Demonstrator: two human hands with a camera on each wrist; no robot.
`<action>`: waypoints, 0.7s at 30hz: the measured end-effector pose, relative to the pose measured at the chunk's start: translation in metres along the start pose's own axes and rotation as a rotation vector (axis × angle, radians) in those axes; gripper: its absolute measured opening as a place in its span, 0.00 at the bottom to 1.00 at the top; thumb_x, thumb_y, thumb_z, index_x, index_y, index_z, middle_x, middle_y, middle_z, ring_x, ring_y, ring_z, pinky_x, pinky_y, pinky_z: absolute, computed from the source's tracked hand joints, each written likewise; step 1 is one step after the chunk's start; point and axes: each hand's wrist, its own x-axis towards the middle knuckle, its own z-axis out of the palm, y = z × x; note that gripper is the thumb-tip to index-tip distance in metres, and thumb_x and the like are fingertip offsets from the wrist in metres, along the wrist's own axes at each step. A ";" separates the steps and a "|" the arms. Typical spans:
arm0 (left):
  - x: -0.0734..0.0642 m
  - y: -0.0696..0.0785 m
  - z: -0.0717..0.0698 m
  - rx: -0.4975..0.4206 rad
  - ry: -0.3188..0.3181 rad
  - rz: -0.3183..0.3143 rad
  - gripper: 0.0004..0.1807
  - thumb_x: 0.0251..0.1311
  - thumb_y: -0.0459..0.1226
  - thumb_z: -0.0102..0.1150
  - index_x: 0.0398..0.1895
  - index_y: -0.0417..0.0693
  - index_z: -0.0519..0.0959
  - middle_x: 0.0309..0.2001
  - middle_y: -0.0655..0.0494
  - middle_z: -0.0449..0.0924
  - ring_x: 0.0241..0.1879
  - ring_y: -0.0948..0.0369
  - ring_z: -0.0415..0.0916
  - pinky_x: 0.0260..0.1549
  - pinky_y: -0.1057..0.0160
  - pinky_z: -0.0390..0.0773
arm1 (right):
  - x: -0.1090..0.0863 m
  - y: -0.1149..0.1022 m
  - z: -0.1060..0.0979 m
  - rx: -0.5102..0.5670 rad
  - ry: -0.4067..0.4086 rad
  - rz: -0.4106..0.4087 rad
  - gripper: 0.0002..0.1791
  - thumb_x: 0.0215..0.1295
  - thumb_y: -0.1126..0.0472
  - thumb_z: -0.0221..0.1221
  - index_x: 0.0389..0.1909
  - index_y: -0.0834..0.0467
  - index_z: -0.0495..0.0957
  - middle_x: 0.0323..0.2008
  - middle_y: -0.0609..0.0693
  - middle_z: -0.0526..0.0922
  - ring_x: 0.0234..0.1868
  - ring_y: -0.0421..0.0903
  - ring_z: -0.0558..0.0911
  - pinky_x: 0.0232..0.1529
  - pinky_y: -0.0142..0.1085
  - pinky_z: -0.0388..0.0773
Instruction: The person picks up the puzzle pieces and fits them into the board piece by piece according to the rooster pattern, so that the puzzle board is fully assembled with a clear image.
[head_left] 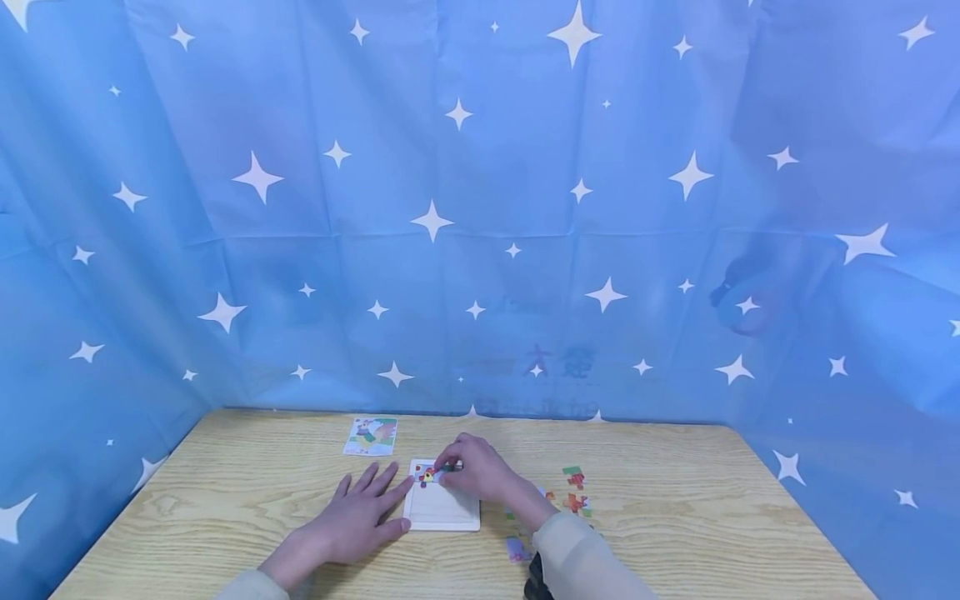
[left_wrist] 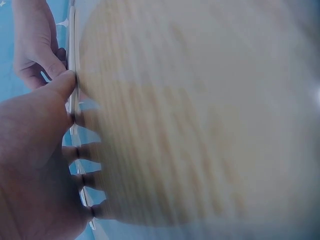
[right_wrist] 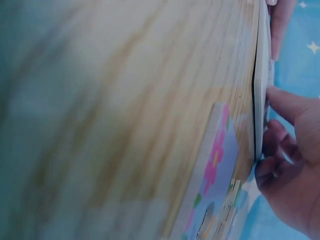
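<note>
A white puzzle tray (head_left: 442, 512) lies on the table, with some joined colourful pieces (head_left: 427, 476) along its upper left. My left hand (head_left: 363, 517) is spread with straight fingers; its forefinger and thumb touch the tray's left side. Over the tray's upper part, my right hand (head_left: 480, 473) pinches a small puzzle piece (head_left: 448, 469) between thumb and fingers, which largely cover it. In the right wrist view the right hand (right_wrist: 295, 155) has curled fingers at the tray's edge (right_wrist: 259, 110). Both hands also show in the left wrist view.
To the right, partly behind the right forearm, several loose puzzle pieces (head_left: 576, 502) lie on the wooden table (head_left: 675, 517). A square picture card (head_left: 371, 436) rests beyond the left hand. Behind the table hangs a blue curtain (head_left: 510, 275) with white stars.
</note>
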 end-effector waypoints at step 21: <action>0.001 -0.005 0.002 -0.011 0.003 0.017 0.39 0.76 0.61 0.45 0.79 0.47 0.62 0.80 0.38 0.50 0.77 0.33 0.41 0.64 0.21 0.40 | -0.062 0.066 -0.064 0.187 0.167 0.065 0.13 0.70 0.60 0.66 0.50 0.63 0.85 0.38 0.47 0.80 0.25 0.40 0.74 0.26 0.35 0.75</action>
